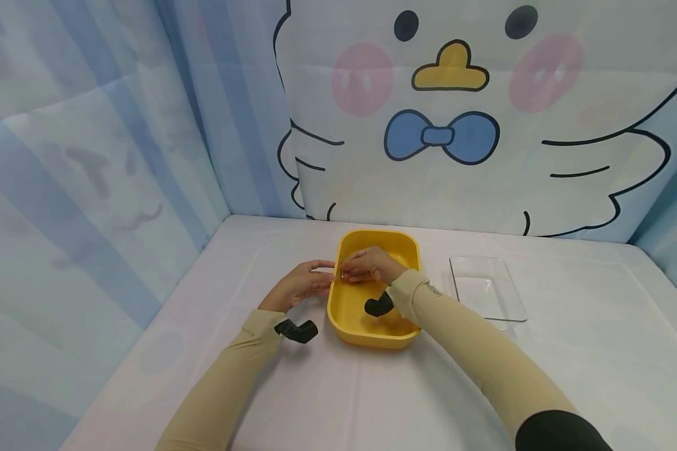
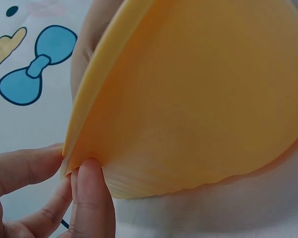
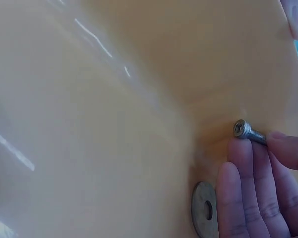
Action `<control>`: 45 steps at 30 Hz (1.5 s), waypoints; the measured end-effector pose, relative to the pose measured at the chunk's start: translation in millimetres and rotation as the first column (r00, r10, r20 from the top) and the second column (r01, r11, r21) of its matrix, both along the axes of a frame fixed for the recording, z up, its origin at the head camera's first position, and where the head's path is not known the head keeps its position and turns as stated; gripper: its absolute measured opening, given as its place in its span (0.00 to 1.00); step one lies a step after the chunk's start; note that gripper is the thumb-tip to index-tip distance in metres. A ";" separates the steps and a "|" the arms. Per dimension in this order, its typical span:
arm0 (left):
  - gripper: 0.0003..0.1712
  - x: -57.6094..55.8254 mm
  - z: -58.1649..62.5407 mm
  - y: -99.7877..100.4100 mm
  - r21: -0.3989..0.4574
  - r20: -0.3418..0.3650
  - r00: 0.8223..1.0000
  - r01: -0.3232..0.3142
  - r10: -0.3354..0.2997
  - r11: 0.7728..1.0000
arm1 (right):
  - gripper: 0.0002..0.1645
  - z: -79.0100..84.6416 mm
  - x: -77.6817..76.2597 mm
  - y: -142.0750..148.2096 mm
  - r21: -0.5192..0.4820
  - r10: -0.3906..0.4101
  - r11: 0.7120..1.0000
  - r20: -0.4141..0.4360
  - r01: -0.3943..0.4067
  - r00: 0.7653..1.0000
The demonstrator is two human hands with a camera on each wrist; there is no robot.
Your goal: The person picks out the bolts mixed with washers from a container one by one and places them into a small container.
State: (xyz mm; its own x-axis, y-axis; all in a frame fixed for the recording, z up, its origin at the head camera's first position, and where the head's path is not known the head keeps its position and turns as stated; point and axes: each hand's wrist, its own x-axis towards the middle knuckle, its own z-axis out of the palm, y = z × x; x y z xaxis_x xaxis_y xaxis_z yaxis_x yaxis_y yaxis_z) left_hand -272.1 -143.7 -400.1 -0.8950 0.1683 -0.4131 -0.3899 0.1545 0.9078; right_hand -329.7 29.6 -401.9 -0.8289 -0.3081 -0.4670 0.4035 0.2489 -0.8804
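A yellow plastic bin (image 1: 354,315) stands on the table. My left hand (image 1: 301,285) is at its left side; in the left wrist view, thumb and fingers pinch the rim of the bin (image 2: 198,99). Inside the bin, my right hand (image 1: 372,264) pinches a small metal socket head screw (image 3: 242,130) between thumb and fingertips. The screw's knurled head with its hex recess points away from the fingers. Beside those fingers a flat metal washer (image 3: 200,206) leans against the bin's inner wall, partly hidden by the hand.
A shallow clear plastic box (image 1: 482,291) stands right of the bin. The white cloth on the table (image 1: 316,394) reaches the back curtain, printed with a cartoon face and a blue bow tie (image 1: 440,136). Another curtain (image 1: 90,188) hangs along the left.
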 end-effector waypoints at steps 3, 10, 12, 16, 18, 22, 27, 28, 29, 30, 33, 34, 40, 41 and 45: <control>0.28 0.1 -0.5 0.6 0.000 0.001 1.000 0.003 -0.003 1.000 | 0.17 2.0 0.5 1.2 0.010 0.007 1.000 -0.016 -0.007 1.000; 0.28 1.4 0.7 1.3 0.000 0.002 1.000 0.009 -0.009 1.000 | 0.18 9.1 0.5 0.9 0.045 0.013 0.999 -0.057 -0.011 0.998; 0.28 1.5 1.2 1.5 -0.004 0.003 1.000 0.005 -0.005 1.000 | 0.18 11.4 0.9 1.3 0.057 0.019 0.998 -0.075 -0.015 0.997; 0.28 1.2 1.3 2.0 -0.008 0.008 1.000 -0.005 0.005 1.000 | 0.17 15.5 2.8 3.3 0.055 0.031 0.998 -0.108 -0.025 0.994; 0.27 1.2 0.7 2.2 -0.008 0.005 1.000 -0.006 0.006 1.000 | 0.17 17.3 4.3 4.9 0.048 0.042 0.998 -0.125 -0.036 0.991; 0.27 0.6 -0.3 2.9 -0.007 0.014 1.000 -0.016 0.016 1.000 | 0.17 20.5 7.2 8.3 0.033 0.069 0.997 -0.159 -0.065 0.985; 0.27 -1.0 -1.5 3.5 -0.006 0.022 1.000 -0.017 0.017 1.000 | 0.18 26.5 9.1 12.1 0.026 0.087 0.996 -0.193 -0.084 0.977; 0.27 -1.1 -1.5 3.3 -0.005 0.020 1.000 -0.016 0.016 1.000 | 0.18 28.2 9.9 13.0 0.031 0.092 0.996 -0.199 -0.088 0.976; 0.27 -1.3 -1.5 3.3 -0.005 0.019 1.000 -0.017 0.017 1.000 | 0.18 30.4 11.1 14.1 0.040 0.097 0.995 -0.205 -0.091 0.974; 0.27 -1.4 -1.5 3.1 -0.005 0.019 1.000 -0.017 0.017 1.000 | 0.18 32.2 12.2 15.2 0.047 0.103 0.994 -0.211 -0.096 0.972; 0.27 -2.4 -0.9 2.9 -0.007 0.017 1.000 -0.020 0.021 1.000 | 0.18 38.3 16.3 18.9 0.069 0.119 0.992 -0.222 -0.106 0.968; 0.27 -2.8 -0.9 2.9 -0.007 0.014 1.000 -0.018 0.018 1.000 | 0.18 39.9 17.4 20.2 0.075 0.120 0.992 -0.224 -0.106 0.967; 0.27 -3.1 0.4 4.1 -0.033 0.000 1.000 -0.007 0.007 0.999 | 0.18 45.3 22.1 28.3 0.120 0.148 0.985 -0.239 -0.122 0.960; 0.27 -2.8 1.2 4.5 -0.050 -0.001 1.000 -0.008 0.008 0.999 | 0.18 45.5 22.5 29.8 0.126 0.153 0.984 -0.242 -0.125 0.958; 0.26 -2.2 5.2 6.3 -0.115 -0.014 1.000 -0.015 0.013 0.993 | 0.19 49.3 26.7 37.2 0.153 0.171 0.979 -0.255 -0.135 0.952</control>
